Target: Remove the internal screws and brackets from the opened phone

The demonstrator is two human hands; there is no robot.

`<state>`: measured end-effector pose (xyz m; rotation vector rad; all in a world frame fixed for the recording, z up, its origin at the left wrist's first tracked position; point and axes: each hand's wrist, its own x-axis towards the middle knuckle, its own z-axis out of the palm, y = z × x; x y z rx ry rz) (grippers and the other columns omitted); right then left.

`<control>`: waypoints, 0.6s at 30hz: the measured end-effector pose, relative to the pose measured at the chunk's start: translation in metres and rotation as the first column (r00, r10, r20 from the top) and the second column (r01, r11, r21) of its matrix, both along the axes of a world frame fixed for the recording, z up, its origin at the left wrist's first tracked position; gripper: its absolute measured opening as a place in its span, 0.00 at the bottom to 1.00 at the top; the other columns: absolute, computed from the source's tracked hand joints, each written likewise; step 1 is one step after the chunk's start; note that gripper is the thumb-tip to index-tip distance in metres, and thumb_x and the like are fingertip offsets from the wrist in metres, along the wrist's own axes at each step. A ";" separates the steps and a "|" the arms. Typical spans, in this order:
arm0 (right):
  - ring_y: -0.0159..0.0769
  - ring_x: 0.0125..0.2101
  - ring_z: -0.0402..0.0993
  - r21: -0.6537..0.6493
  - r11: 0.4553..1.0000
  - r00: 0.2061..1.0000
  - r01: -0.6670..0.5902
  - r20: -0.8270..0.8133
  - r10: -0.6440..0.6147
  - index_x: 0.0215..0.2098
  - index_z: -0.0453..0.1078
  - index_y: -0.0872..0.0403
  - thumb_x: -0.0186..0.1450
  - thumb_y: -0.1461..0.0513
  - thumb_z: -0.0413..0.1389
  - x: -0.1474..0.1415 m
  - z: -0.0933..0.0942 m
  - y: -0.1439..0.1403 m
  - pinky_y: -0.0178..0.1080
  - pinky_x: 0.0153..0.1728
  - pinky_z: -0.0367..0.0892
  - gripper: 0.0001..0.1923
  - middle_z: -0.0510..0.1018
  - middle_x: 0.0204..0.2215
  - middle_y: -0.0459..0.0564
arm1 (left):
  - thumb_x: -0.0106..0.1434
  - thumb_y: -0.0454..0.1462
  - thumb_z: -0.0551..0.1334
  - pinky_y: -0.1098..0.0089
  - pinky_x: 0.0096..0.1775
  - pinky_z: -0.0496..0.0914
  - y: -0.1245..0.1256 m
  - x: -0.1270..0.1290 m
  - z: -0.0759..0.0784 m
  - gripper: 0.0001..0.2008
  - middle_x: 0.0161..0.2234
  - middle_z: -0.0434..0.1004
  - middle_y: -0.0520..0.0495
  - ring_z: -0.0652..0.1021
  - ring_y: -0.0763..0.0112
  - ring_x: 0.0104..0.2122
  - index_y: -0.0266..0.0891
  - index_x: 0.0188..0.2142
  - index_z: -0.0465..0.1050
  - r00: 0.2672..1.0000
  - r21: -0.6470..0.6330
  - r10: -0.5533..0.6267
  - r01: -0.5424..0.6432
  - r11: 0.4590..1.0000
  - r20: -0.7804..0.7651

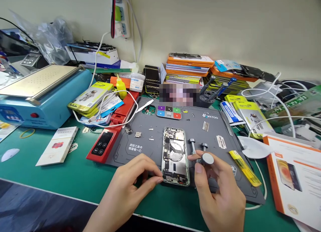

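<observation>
An opened phone body (175,155) with its inner parts exposed lies on a grey work mat (215,131) in front of me. My left hand (130,188) pinches the phone's lower left edge with thumb and fingers. My right hand (220,195) holds a small screwdriver with a round silver cap (207,158), just right of the phone. Two more screwdrivers (192,145) lie on the mat beside it. Tiny screws and brackets (137,134) lie scattered on the mat's left part.
A coloured screw tray (169,112) sits at the mat's top. A red device (107,143) borders the mat's left, a blue heating machine (42,95) stands far left. Yellow battery packs (250,116), stacked boxes (188,70), white cables (283,105) and an orange-edged box (293,171) crowd the right.
</observation>
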<state>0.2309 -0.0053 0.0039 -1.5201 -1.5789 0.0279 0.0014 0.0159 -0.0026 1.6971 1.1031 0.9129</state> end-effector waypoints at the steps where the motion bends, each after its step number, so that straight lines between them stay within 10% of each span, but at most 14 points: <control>1: 0.33 0.32 0.85 0.004 1.000 1.000 0.005 -0.003 -0.005 0.55 0.75 0.50 0.78 0.58 0.57 0.000 0.000 0.000 0.33 0.29 0.77 0.11 0.87 0.39 0.48 | 0.78 0.37 0.67 0.75 0.39 0.72 0.000 0.000 0.000 0.04 0.41 0.82 0.51 0.79 0.71 0.37 0.47 0.43 0.81 1.000 0.010 -0.008 0.008 1.000 0.007; 18: 0.35 0.32 0.85 -0.004 1.000 0.998 0.023 -0.055 -0.024 0.57 0.76 0.50 0.77 0.59 0.58 0.000 -0.004 0.000 0.34 0.28 0.78 0.12 0.88 0.42 0.50 | 0.81 0.39 0.57 0.73 0.35 0.68 -0.006 0.000 0.008 0.16 0.31 0.77 0.53 0.76 0.71 0.31 0.43 0.34 0.72 0.998 -0.021 0.006 -0.008 1.000 -0.068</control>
